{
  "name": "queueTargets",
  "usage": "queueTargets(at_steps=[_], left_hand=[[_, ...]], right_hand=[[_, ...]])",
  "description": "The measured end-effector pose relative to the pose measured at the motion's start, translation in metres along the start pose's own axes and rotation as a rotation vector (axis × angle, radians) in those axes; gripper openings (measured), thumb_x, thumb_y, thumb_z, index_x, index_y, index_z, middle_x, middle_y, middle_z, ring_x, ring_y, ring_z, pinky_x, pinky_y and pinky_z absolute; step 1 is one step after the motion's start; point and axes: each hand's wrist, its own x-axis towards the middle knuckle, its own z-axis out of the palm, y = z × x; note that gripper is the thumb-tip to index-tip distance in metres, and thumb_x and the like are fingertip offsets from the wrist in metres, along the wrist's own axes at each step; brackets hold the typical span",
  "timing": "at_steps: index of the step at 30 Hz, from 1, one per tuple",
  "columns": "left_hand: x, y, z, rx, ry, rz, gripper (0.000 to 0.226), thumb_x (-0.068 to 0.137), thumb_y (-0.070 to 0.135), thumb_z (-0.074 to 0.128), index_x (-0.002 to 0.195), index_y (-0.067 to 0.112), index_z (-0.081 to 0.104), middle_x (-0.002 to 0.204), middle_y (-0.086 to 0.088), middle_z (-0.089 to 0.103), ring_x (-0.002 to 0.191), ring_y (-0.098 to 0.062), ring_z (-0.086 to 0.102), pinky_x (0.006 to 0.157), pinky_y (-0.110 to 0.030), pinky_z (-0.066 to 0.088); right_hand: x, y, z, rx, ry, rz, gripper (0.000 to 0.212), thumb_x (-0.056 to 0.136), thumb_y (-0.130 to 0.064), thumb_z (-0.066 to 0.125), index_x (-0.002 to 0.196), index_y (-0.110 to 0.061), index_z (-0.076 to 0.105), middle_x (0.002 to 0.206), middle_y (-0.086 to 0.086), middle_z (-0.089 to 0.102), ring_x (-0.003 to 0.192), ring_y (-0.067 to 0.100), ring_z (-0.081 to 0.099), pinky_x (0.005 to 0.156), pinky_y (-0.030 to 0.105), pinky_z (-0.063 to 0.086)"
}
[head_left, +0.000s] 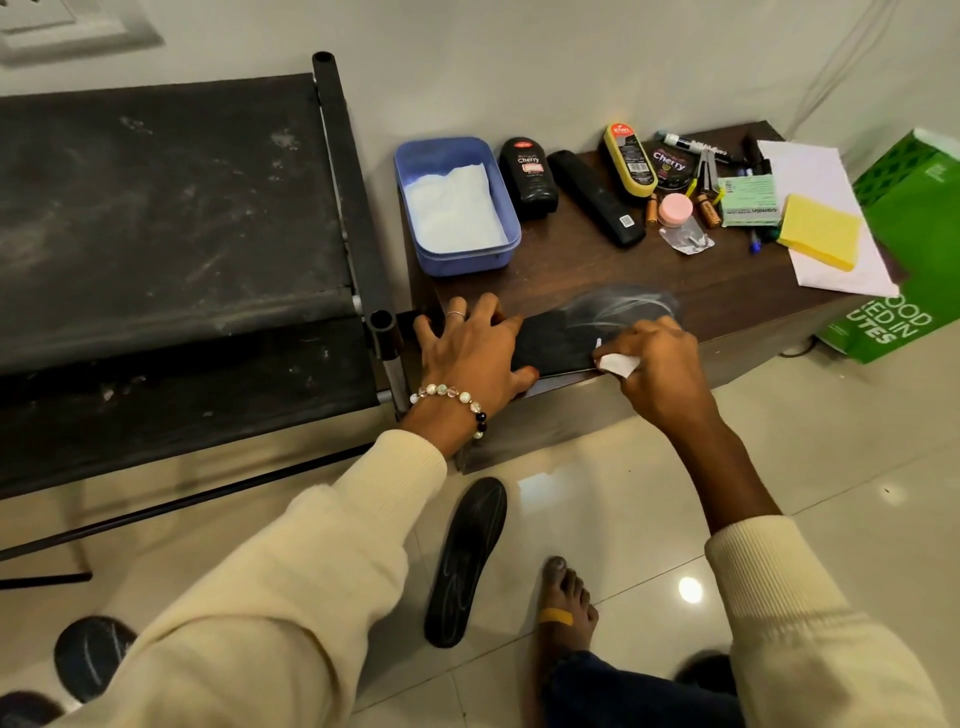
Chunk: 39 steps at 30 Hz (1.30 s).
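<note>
Seen from the head camera, a black insole (556, 343) lies along the near edge of a dark wood bench (727, 291). Its far end is blurred with pale streaks. The left hand (470, 348) lies flat on the insole's left end, fingers straight and spread, pressing it down. It wears a ring (453, 314) on one finger and a bead bracelet (457, 397) at the wrist. The right hand (657, 364) has its fingers curled and pinches a small white tissue (618, 364) against the insole's right part.

Further back on the bench stands a blue tub (467, 260) with white paper (452, 208) in it. Just right of the tub, a black bottle (529, 176) reads "Cherry". Next comes a black remote (597, 197) with a small QR label. Beyond that are a yellow-edged applicator (628, 158) marked "KIWI" and a round tin (670, 163) that also reads "Cherry". A marker (691, 143) lies behind the tin, its print too small to read. Nearer are two batteries (707, 210), a pink-lidded jar (675, 208) and a green box (748, 200) marked "Camlin". A yellow sponge (818, 231) rests on white sheets (810, 166) at the bench's right end.

Right of the bench stands a green bag (904, 249) showing the cut-off letters "OOD", "ED IN" and "UTES". On the tiled floor (831, 441) lie a second insole (467, 561) and a bare foot (563, 597) with a yellow plaster. A dusty black rack (156, 208) stands left of the bench.
</note>
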Motion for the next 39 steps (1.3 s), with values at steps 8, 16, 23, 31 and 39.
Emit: queueTargets(at_steps=[8,16,23,31,39], left_hand=[[0.001,0.001,0.002,-0.005,-0.001,-0.01,0.061,0.085,0.055,0.06,0.14,0.032,0.044,0.142,0.001,0.036,0.133,-0.029,0.028,0.108,-0.056,0.024],[0.003,0.0,0.001,-0.023,-0.007,0.0,0.062,0.083,0.055,0.062,0.139,0.033,0.047,0.139,0.004,0.039,0.131,-0.027,0.029,0.106,-0.053,0.026],[0.005,-0.002,0.0,-0.031,-0.012,0.004,0.062,0.081,0.057,0.064,0.137,0.035,0.048,0.138,0.006,0.04,0.13,-0.026,0.03,0.105,-0.053,0.025],[0.004,-0.002,-0.003,-0.034,-0.025,0.007,0.061,0.08,0.057,0.065,0.135,0.035,0.05,0.136,0.007,0.042,0.13,-0.025,0.031,0.106,-0.054,0.025],[0.005,-0.004,-0.004,-0.036,-0.048,0.013,0.063,0.079,0.059,0.065,0.136,0.035,0.05,0.136,0.006,0.041,0.13,-0.025,0.031,0.106,-0.056,0.024]], right_hand=[[0.005,-0.017,-0.003,-0.103,-0.184,-0.107,0.038,0.089,-0.007,0.06,0.123,-0.024,0.062,0.126,0.004,0.057,0.118,0.024,0.046,0.099,0.03,0.038],[0.01,-0.027,0.006,-0.08,-0.029,0.012,0.035,0.089,-0.004,0.055,0.118,-0.022,0.065,0.121,0.006,0.06,0.115,0.026,0.045,0.095,0.031,0.035],[0.013,-0.02,0.001,-0.054,-0.048,-0.084,0.038,0.086,0.003,0.054,0.117,-0.017,0.067,0.121,0.009,0.061,0.116,0.028,0.047,0.097,0.03,0.033],[0.018,-0.031,0.012,-0.029,-0.051,-0.057,0.039,0.088,0.0,0.053,0.122,-0.017,0.063,0.126,0.008,0.057,0.121,0.027,0.043,0.1,0.029,0.031],[0.021,-0.011,0.008,0.016,-0.036,0.021,0.043,0.082,0.009,0.056,0.117,-0.014,0.066,0.121,0.013,0.059,0.116,0.031,0.048,0.099,0.031,0.034]])
